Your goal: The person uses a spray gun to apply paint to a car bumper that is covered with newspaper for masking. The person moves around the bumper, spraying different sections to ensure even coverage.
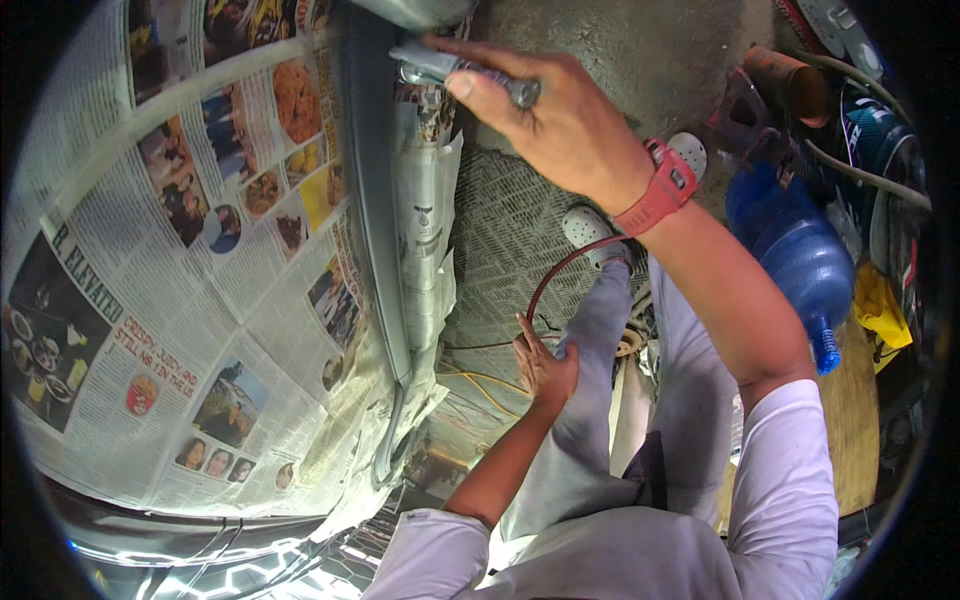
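My right hand [560, 125] is closed round a metal spray gun [450, 72], held at the upper end of a long dark grey panel strip [372, 190]. Newspaper masking [250, 300] covers the large surface left of this strip, and more hangs along its right side. From near my right wrist a dark red hose [550, 275] curves down to my left hand [545, 370]. That hand is low beside my leg, thumb apart and fingers extended, with the hose against the fingertips; whether they grip it is hidden.
To the right, a large blue water bottle [795, 240] lies tilted beside a yellow bag [882, 310] and a wooden board [855, 430]. A rusty cylinder [790, 85] sits farther off. Yellow cables [485, 385] run across the floor near my legs.
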Tool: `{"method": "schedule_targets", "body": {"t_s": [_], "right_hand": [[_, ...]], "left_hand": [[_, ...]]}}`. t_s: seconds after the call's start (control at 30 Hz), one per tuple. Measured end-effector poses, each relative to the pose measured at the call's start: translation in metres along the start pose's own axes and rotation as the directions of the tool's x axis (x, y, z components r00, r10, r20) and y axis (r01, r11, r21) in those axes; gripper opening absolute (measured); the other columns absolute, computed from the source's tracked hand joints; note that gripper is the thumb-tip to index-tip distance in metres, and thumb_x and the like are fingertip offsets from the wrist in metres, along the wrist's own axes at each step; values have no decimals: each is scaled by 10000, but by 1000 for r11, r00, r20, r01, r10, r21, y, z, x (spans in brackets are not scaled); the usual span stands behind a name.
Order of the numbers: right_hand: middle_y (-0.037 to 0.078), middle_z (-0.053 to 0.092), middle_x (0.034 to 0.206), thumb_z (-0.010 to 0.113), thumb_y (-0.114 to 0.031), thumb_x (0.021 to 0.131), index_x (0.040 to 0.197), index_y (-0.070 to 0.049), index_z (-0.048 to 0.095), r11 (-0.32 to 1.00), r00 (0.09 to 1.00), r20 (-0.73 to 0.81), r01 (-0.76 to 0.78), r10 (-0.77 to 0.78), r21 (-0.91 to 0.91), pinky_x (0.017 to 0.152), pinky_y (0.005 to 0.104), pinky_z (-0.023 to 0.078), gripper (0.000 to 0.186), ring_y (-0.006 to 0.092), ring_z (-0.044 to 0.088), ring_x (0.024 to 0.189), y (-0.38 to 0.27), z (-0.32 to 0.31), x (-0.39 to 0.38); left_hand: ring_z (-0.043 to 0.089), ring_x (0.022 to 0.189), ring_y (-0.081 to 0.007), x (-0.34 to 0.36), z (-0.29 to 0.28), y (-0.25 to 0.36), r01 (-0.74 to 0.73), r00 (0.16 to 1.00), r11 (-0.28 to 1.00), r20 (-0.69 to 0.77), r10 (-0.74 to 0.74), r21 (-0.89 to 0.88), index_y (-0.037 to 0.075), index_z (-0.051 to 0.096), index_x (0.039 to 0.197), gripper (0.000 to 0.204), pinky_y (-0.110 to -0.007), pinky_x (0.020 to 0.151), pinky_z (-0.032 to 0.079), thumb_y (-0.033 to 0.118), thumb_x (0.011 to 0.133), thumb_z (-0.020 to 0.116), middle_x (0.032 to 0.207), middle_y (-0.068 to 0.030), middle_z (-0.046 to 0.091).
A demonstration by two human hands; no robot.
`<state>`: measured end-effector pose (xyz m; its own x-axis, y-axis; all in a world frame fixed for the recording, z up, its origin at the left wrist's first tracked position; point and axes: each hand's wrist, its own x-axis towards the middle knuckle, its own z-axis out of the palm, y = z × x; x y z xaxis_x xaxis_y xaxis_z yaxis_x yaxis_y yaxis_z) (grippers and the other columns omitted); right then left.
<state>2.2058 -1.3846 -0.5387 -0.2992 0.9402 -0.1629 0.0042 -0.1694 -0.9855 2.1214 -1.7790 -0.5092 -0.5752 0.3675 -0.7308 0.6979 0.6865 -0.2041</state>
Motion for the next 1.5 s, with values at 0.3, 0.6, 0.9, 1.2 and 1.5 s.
{"method": "schedule_targets", "body": {"t_s": [0.3, 0.6, 0.9, 1.2, 1.5], "right_hand": [[211, 750, 1086, 630, -499, 1043, 1479, -147, 629, 993, 964, 266, 40, -10, -108, 868, 455, 578, 560, 358, 743, 947, 3, 92, -98], [170, 747, 1094, 613, -517, 1040, 1466, -231, 646, 997, 821, 566, -65, 83, -52, 786, 458, 602, 515, 357, 747, 888, 52, 194, -232], [95, 801, 1073, 557, -469, 1097, 1285, -99, 750, 952, 973, 43, -230, 226, 203, 926, 383, 575, 458, 213, 753, 966, 135, 127, -156], [24, 749, 901, 488, -408, 1135, 1242, -29, 718, 923, 952, -199, -151, 232, 354, 897, 316, 544, 456, 126, 693, 884, 154, 114, -114], [94, 798, 996, 522, -304, 1135, 1503, -172, 624, 865, 945, 288, -271, 155, 423, 871, 319, 592, 405, 122, 723, 862, 187, 191, -205]], "left_hand": [[495, 1244, -446, -16, 14, -27, 24, 1000, 997, 8, -23, -75, 47, 81, 1701, 1181, -522, 1077, 428, 437, 835, 782, 1310, -250, 457], [468, 1295, -472, -12, 67, -93, -358, 907, 931, -213, 364, 66, 53, 213, 1668, 1089, -538, 1101, 422, 437, 831, 794, 1348, -282, 471], [455, 1307, -473, -22, 34, -83, -26, 999, 991, 27, 30, -129, 88, -28, 1711, 1236, -525, 1114, 412, 414, 855, 802, 1458, -298, 369], [424, 1336, -502, -14, 31, -97, 3, 999, 985, 53, 6, -171, 67, -64, 1698, 1226, -534, 1153, 375, 390, 895, 803, 1513, -353, 298], [400, 1381, -485, 0, 36, -114, -71, 996, 978, 40, 80, -199, 84, -95, 1698, 1235, -533, 1168, 365, 377, 908, 809, 1524, -348, 300]]}}
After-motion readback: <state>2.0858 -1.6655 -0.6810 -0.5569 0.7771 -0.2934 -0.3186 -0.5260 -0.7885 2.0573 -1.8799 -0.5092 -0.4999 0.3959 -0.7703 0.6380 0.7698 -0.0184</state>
